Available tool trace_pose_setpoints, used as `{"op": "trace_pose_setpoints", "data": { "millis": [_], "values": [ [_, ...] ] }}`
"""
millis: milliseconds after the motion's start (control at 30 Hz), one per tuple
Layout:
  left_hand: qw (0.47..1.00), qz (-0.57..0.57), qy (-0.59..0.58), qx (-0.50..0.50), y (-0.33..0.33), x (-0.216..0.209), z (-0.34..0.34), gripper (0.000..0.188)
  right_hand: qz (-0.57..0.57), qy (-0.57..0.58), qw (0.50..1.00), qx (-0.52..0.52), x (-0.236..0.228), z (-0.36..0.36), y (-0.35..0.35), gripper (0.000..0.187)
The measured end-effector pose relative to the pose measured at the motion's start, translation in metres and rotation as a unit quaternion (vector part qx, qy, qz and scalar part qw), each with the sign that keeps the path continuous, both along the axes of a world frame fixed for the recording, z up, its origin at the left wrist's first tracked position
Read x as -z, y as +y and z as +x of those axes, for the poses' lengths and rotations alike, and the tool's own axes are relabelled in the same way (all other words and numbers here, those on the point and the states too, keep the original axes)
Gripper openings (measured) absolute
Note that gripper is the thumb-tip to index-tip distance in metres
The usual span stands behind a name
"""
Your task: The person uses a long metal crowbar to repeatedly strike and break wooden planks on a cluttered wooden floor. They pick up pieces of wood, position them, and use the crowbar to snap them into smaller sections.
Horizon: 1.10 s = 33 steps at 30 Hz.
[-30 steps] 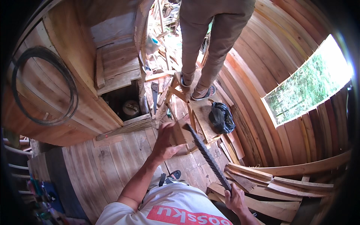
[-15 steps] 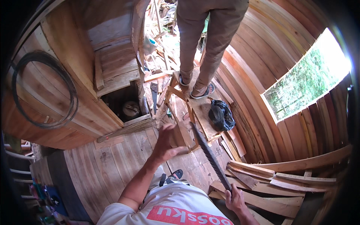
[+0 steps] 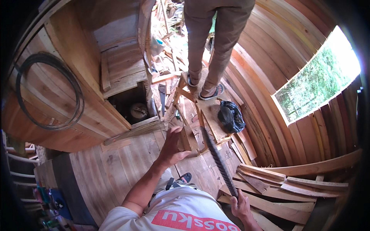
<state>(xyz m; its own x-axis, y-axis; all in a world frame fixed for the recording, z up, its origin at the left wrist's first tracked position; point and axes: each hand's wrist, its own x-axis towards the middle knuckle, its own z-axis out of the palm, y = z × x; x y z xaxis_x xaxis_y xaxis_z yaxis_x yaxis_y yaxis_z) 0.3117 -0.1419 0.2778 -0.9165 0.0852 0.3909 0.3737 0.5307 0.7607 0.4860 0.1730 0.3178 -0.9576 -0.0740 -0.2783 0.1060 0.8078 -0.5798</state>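
My left hand (image 3: 169,150) is raised in front of me, its fingers and thumb apart in a curve. A pale wooden board (image 3: 190,138) shows just beyond that thumb, by the bench's leg; I cannot tell whether they touch. Lower right, my right hand (image 3: 241,206) is closed around the near end of a long dark bar (image 3: 217,159) with a ribbed or twisted surface. The bar slants up and away to the left, its far end over the near edge of a wooden bench (image 3: 211,115). A black plastic bag (image 3: 231,117) sits on that bench.
Another person (image 3: 216,42) in brown trousers and sandals stands on the bench. A handsaw (image 3: 162,98) lies among wood scraps. Loose planks (image 3: 277,184) are stacked at right, below a window opening (image 3: 318,77). A black coil (image 3: 50,90) hangs on the left plank wall.
The view has shifted slightly, moving the surroundings a little to the right in it. My left hand keeps its curved shape, and my right hand still holds the bar.
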Motion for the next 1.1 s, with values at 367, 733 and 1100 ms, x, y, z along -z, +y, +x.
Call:
{"op": "trace_pose_setpoints", "data": {
  "millis": [367, 733, 1100],
  "values": [
    [0.983, 0.17, -0.058, -0.029, -0.042, 0.049, 0.007, 0.053, -0.16, -0.075, 0.975, 0.138, 0.078, 0.004, 0.003, 0.022],
    [0.932, 0.313, -0.185, 0.012, -0.074, 0.046, 0.008, 0.042, -0.137, -0.171, 0.947, 0.236, 0.146, 0.032, -0.002, 0.031],
    [0.9, 0.273, -0.228, 0.251, -0.079, 0.029, -0.001, 0.047, -0.177, -0.122, 0.956, 0.201, 0.203, 0.039, 0.001, 0.035]
  ]
}}
